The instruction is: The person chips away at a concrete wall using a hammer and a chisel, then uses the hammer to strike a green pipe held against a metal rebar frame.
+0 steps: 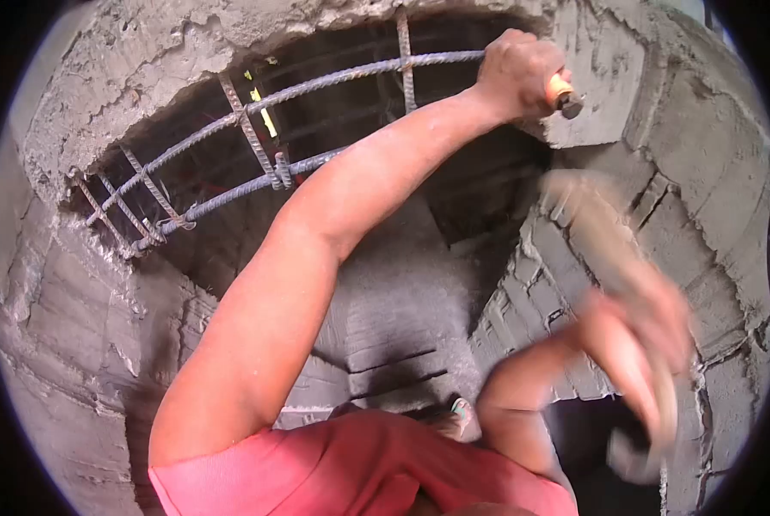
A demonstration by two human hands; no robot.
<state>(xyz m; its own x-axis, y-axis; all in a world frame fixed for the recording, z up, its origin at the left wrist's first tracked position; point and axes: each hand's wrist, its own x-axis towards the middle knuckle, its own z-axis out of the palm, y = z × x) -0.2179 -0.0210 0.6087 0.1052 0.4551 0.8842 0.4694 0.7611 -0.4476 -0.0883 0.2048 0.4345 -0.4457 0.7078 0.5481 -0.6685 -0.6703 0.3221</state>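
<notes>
The short tool (560,89) with an orange-yellow band and a dark metal end sits in the left hand (520,73), whose fingers are curled tightly around it, at the right end of the barred opening, beside the blocky concrete corner (604,77). Its dark end points towards the lower right; whether the other end touches the concrete cannot be told, since the fist covers it. Below and to the right, the right hand (652,322) is badly blurred, its fingers seemingly closed around a long, pale tool (604,219); part of this stretches up and left from the fist, part runs down below it to a thicker, indistinct end. The ribbed steel bars (351,77) cross the opening in two long curved lines, joined by shorter crosspieces, and the upper line reaches as far as the left fist. Through the grid shows a bright yellow strip (269,122). A rough concrete rim (127,86) borders the opening along its top and left edges. On the right stands a grey wall (703,163) with raised seams. Below the extended left arm lies a grey concrete surface (394,301), with a sandalled foot (462,419) near the hem of the pinkish-red shirt (342,456).
</notes>
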